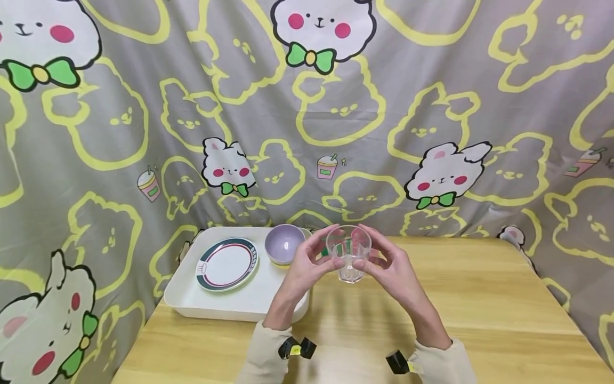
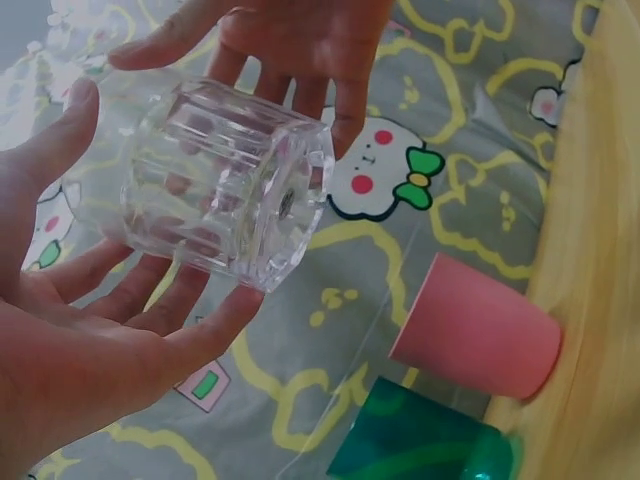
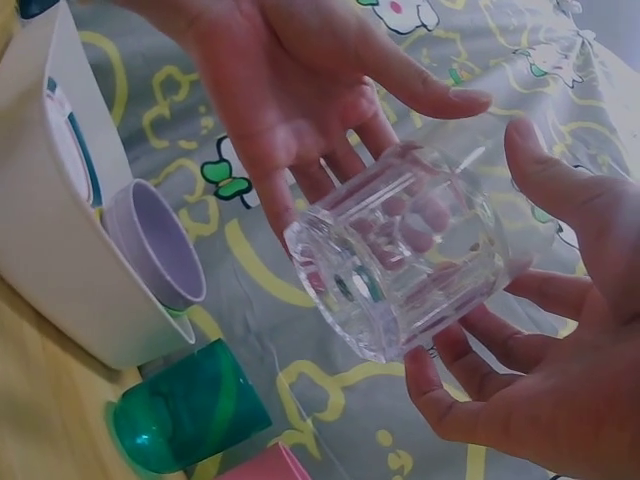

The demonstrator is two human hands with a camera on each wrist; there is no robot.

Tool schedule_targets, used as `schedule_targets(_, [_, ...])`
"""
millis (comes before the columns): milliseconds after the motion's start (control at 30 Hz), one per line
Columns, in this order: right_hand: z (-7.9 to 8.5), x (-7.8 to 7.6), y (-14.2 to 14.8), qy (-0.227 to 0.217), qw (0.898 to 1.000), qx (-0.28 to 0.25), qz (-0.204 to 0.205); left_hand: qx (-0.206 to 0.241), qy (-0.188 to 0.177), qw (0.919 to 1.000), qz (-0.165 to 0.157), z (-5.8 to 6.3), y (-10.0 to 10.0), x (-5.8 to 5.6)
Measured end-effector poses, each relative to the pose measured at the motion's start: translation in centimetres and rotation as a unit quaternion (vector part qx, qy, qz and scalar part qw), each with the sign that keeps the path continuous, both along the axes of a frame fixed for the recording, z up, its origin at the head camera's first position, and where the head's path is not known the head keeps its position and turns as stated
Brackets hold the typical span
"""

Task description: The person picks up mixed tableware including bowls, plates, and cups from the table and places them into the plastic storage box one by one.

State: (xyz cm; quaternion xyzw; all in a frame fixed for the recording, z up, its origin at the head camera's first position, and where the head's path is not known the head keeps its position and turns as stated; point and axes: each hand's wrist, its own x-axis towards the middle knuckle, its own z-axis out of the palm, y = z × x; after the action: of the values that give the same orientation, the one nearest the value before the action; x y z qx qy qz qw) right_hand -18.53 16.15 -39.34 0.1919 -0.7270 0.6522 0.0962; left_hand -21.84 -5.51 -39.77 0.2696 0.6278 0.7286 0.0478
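Observation:
A clear faceted drinking glass (image 1: 349, 261) is held upright above the wooden table between both hands. My left hand (image 1: 305, 265) grips its left side, thumb toward me and fingers around the far side. From the right, my right hand (image 1: 394, 269) holds it in the same manner. Both wrist views show the glass (image 2: 225, 185) with its thick base lifted off the table. Behind it stand a green cup (image 3: 190, 408) and a pink cup (image 2: 480, 328), which the glass and fingers mostly cover in the head view.
At the left a white tray (image 1: 211, 308) stands on the wooden table (image 1: 479, 298). In it are a plate with a dark green rim (image 1: 227, 264) and a purple bowl (image 1: 284, 242), which sits on something yellow. A patterned curtain (image 1: 345, 122) hangs behind the table.

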Motion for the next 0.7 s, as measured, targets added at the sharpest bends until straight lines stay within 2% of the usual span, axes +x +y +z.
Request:
schedule_targets(300, [-0.2,-0.2,-0.3,-0.036,0.999,0.006,0.028,0.001,0.006,0.9998,0.017,-0.3,-0.6,0.1])
schedule_targets(500, [-0.3,-0.4,-0.3,-0.037,0.999,0.021,0.028,-0.008,0.015,0.9996,0.023,-0.5,-1.0,-0.1])
schedule_targets(700, [-0.6,-0.7,-0.3,-0.038,0.998,0.017,0.045,-0.011,0.018,0.9993,0.03,-0.3,-1.7,-0.3])
